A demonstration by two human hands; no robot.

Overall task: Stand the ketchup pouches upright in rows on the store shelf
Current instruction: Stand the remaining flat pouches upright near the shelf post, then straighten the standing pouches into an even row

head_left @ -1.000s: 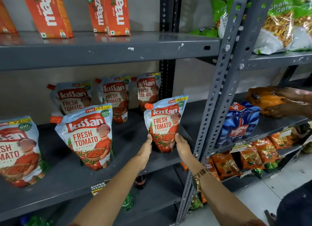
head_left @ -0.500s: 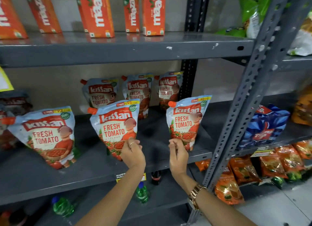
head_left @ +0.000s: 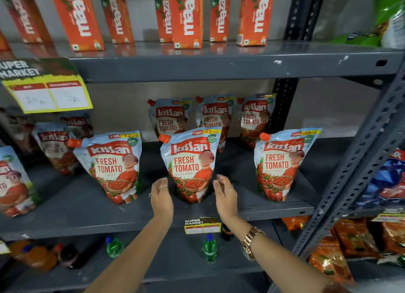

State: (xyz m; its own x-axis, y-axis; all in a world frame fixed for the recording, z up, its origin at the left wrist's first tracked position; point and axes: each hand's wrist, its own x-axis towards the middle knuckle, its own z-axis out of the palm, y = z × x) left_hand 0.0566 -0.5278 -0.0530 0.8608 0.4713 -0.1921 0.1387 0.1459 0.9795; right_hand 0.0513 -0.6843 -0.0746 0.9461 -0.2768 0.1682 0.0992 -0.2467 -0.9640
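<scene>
Both hands are up at the grey shelf (head_left: 87,207), one on each side of the middle pouch (head_left: 190,168). The left hand (head_left: 161,197) hovers just beside its lower left edge, fingers loosely spread and holding nothing. The right hand (head_left: 224,196) sits just off the lower right edge, its grip wide too, palm turned toward the pouch; a gold watch (head_left: 251,241) is on that wrist. Neither hand touches the pouch as far as I can see.

The middle pouch stands upright in the front row, spout at its top left. The left pouch (head_left: 114,165) stands beside it with a gap, leaning a little, and the right pouch (head_left: 282,163) stands well apart near the upright post. Three back pouches (head_left: 215,115) stand in a row against the wall behind. More pouches at the far left are blurred.

Orange cartons (head_left: 186,16) line the shelf above, and green bottles (head_left: 209,247) stand on the shelf below.
</scene>
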